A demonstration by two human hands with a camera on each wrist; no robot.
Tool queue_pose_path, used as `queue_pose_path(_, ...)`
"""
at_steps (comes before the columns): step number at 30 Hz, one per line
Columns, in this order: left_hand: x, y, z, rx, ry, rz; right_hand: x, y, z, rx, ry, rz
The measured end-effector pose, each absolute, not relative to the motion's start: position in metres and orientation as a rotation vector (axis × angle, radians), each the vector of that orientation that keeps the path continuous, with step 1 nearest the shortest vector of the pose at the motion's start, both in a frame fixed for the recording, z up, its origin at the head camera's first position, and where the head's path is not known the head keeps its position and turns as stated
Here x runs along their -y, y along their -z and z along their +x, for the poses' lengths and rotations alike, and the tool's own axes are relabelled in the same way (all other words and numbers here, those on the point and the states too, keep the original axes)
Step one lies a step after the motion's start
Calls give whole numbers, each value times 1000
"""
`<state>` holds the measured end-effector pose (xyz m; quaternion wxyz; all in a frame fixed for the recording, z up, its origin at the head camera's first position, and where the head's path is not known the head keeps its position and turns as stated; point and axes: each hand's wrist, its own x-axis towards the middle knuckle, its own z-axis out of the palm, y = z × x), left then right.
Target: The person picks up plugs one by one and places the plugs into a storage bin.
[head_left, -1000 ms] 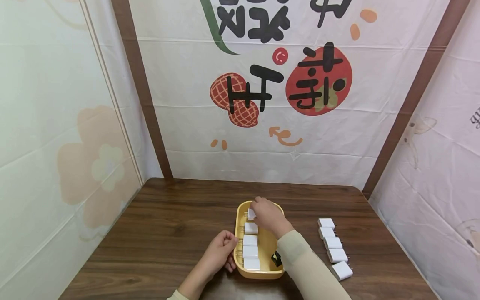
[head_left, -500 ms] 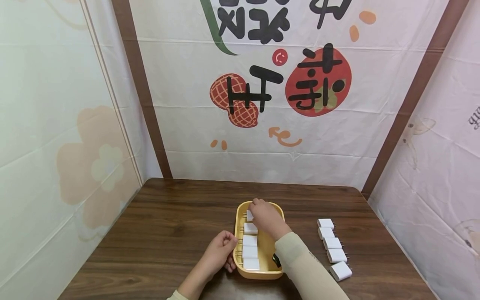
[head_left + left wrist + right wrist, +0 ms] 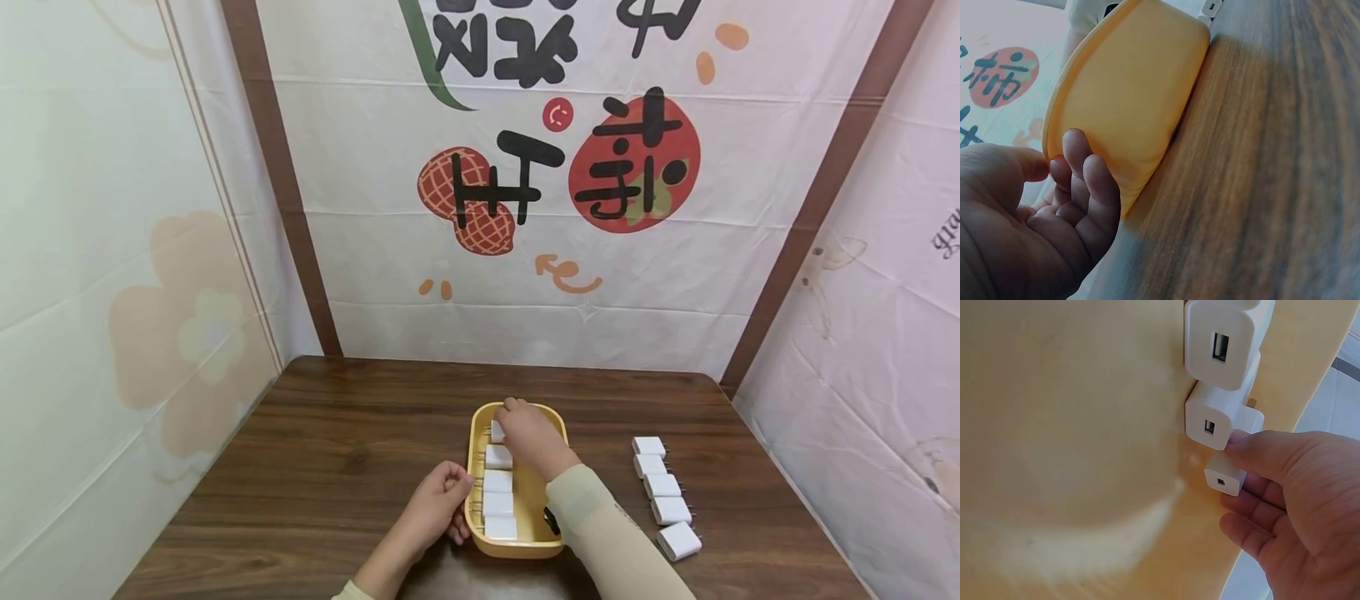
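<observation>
A yellow tray [image 3: 553,479] lies near the table's front edge, with a column of white chargers [image 3: 498,492] along its left side. My right hand [image 3: 504,417] reaches to the tray's far end and pinches a small white charger [image 3: 1219,480] between thumb and fingers, right behind two other chargers [image 3: 1217,419]. In the right wrist view the held charger sits low against the tray floor [image 3: 1072,425]. My left hand [image 3: 459,492] is curled at the tray's left rim; its fingers [image 3: 1088,181] press the outer wall [image 3: 1135,87] and the thumb sits at the rim.
Several white chargers [image 3: 662,486] lie in a row on the brown wooden table [image 3: 337,450] to the right of the tray. A small black item [image 3: 552,521] sits in the tray's near right corner. Printed cloth walls close in the back and both sides.
My right hand has drifted slightly left at the tray's far end, still with the charger. The left hand stays at the tray's rim.
</observation>
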<state>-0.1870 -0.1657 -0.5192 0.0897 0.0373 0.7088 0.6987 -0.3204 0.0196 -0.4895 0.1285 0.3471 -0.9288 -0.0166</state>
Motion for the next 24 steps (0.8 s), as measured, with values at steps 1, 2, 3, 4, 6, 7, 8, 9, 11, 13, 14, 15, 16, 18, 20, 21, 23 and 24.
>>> queue_pose_path(1, 166, 519, -187, -2109, -2077, 110, -19, 490, -321, 2699, 50, 1009)
queue_pose_path(2, 166, 519, -187, -2109, -2076, 111, -19, 492, -322, 2696, 56, 1007)
queue_pose_path(3, 166, 519, -188, -2110, -2074, 112, -20, 493, -323, 2692, 56, 1010)
queue_pose_path(4, 166, 519, -188, -2111, -2072, 112, -19, 493, -323, 2693, 54, 1012)
queue_pose_path(6, 166, 519, -188, -2113, -2068, 113, -19, 494, -324, 2695, 53, 1015)
queue_pose_path(7, 166, 519, -188, -2114, -2066, 113, -19, 494, -324, 2696, 54, 1017)
queue_pose_path(8, 166, 519, -187, -2114, -2065, 113, -19, 494, -324, 2700, 52, 1021)
queue_pose_path(9, 166, 519, -187, -2115, -2065, 111, -19, 494, -323, 2705, 52, 1023)
queue_pose_path(11, 166, 519, -188, -2115, -2063, 111, -19, 494, -323, 2716, 48, 1026)
queue_pose_path(13, 165, 519, -188, -2115, -2062, 111, -19, 494, -323, 2725, 44, 1030)
queue_pose_path(14, 165, 519, -188, -2114, -2062, 111, -18, 494, -323, 2730, 45, 1033)
queue_pose_path(15, 165, 519, -188, -2113, -2061, 112, -18, 495, -323, 2734, 48, 1034)
queue_pose_path(16, 165, 518, -188, -2113, -2061, 112, -18, 495, -323, 2738, 47, 1035)
queue_pose_path(18, 165, 518, -188, -2115, -2060, 111, -18, 495, -323, 2744, 51, 1037)
queue_pose_path(20, 166, 518, -188, -2117, -2061, 111, -18, 495, -323, 2754, 48, 1035)
queue_pose_path(21, 166, 518, -188, -2117, -2062, 110, -18, 495, -323, 2760, 46, 1035)
queue_pose_path(23, 166, 518, -188, -2117, -2063, 108, -17, 494, -323, 2773, 36, 1033)
queue_pose_path(24, 166, 519, -188, -2115, -2065, 108, -17, 494, -322, 2781, 27, 1031)
